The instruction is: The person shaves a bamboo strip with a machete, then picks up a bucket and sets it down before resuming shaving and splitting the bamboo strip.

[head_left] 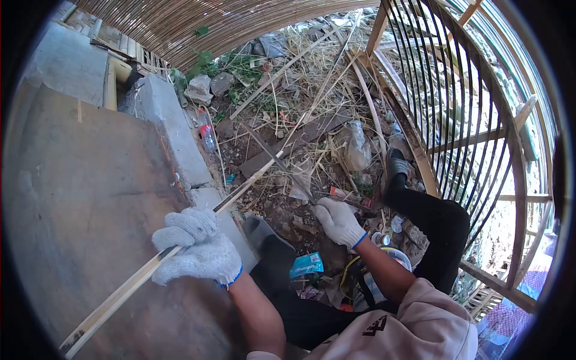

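Note:
My left hand (pixel 198 246), in a white knit glove with a blue cuff, is closed around a long split bamboo strip (pixel 114 305). The strip's near end reaches the lower left, and its other part runs past the glove toward the upper right. In a matching glove, my right hand (pixel 340 222) is wrapped round the lower end of a long, narrow dark knife (pixel 293 175); its grip is hidden by the fingers. The blade points up and left, crossing over the pale strip in this view.
A flat brown board (pixel 90 198) lies on the left beside a concrete block (pixel 171 129). Litter, straw and a plastic bottle (pixel 207 138) cover the ground ahead. A wooden frame with dark bars (pixel 462 96) rises at right. A bucket (pixel 399 258) stands near my right forearm.

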The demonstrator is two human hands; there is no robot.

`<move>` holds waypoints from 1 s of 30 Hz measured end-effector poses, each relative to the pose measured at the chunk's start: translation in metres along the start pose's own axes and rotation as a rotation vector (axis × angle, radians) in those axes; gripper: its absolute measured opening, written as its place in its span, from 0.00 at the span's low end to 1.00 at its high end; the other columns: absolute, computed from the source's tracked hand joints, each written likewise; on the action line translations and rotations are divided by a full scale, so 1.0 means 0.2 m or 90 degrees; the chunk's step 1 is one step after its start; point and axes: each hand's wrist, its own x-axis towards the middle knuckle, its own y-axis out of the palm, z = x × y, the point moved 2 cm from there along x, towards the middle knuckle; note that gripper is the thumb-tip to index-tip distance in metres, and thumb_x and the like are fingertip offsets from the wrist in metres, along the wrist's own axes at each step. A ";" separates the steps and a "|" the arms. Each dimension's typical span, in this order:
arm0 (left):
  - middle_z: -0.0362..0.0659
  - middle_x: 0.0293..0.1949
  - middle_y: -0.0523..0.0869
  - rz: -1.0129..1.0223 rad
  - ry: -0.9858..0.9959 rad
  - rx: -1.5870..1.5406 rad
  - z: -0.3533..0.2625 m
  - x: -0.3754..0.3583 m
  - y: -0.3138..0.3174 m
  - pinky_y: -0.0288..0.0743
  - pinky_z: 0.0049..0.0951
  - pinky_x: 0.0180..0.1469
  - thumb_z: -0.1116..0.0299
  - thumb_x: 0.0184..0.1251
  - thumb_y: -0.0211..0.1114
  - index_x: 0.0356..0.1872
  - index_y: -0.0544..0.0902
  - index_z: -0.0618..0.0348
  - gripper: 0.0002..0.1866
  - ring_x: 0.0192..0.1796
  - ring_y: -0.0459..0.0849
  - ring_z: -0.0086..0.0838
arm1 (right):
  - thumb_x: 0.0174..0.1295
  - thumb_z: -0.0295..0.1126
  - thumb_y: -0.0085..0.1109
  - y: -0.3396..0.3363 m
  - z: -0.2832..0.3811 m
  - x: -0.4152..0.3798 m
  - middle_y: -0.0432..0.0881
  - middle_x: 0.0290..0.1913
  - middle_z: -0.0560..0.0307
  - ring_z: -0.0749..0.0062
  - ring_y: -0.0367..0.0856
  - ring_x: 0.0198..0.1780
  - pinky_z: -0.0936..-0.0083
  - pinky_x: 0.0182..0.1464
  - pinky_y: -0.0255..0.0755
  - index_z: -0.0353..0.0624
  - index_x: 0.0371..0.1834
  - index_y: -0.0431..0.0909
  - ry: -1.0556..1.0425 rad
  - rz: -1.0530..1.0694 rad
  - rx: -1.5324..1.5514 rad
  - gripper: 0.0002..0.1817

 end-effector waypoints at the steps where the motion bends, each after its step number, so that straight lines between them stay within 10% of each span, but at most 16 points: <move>1: 0.37 0.21 0.63 0.000 0.006 -0.005 0.00 0.00 0.01 0.61 0.29 0.24 0.19 0.69 0.37 0.26 0.64 0.50 0.39 0.21 0.62 0.27 | 0.74 0.48 0.51 -0.02 0.06 -0.03 0.81 0.32 0.34 0.34 0.82 0.40 0.49 0.43 0.73 0.38 0.41 0.80 -0.087 -0.003 0.052 0.21; 9: 0.38 0.21 0.66 -0.140 0.064 0.210 0.05 -0.01 0.04 0.66 0.28 0.26 0.32 0.81 0.34 0.28 0.65 0.48 0.32 0.22 0.65 0.27 | 0.75 0.44 0.52 0.12 0.52 -0.14 0.82 0.32 0.35 0.35 0.83 0.37 0.49 0.41 0.75 0.37 0.41 0.81 -0.115 0.114 0.103 0.19; 14: 0.39 0.22 0.65 -0.161 0.040 0.187 0.04 0.01 0.07 0.60 0.28 0.24 0.37 0.84 0.36 0.28 0.65 0.48 0.29 0.21 0.61 0.26 | 0.75 0.47 0.50 0.18 0.46 -0.08 0.84 0.34 0.34 0.34 0.84 0.39 0.48 0.43 0.75 0.37 0.42 0.82 -0.141 0.078 0.096 0.22; 18: 0.38 0.22 0.64 -0.153 0.053 0.200 0.04 0.02 0.10 0.55 0.28 0.23 0.40 0.85 0.40 0.27 0.64 0.49 0.27 0.21 0.58 0.25 | 0.78 0.57 0.40 0.25 0.06 0.16 0.84 0.33 0.29 0.36 0.86 0.42 0.48 0.48 0.78 0.35 0.42 0.84 0.108 0.070 0.014 0.33; 30: 0.37 0.22 0.64 -0.271 0.110 0.268 0.09 0.05 0.12 0.57 0.28 0.24 0.40 0.85 0.41 0.26 0.63 0.48 0.28 0.22 0.59 0.25 | 0.78 0.53 0.45 0.31 0.04 0.19 0.84 0.33 0.32 0.31 0.82 0.40 0.45 0.46 0.73 0.36 0.40 0.83 0.046 0.054 0.150 0.28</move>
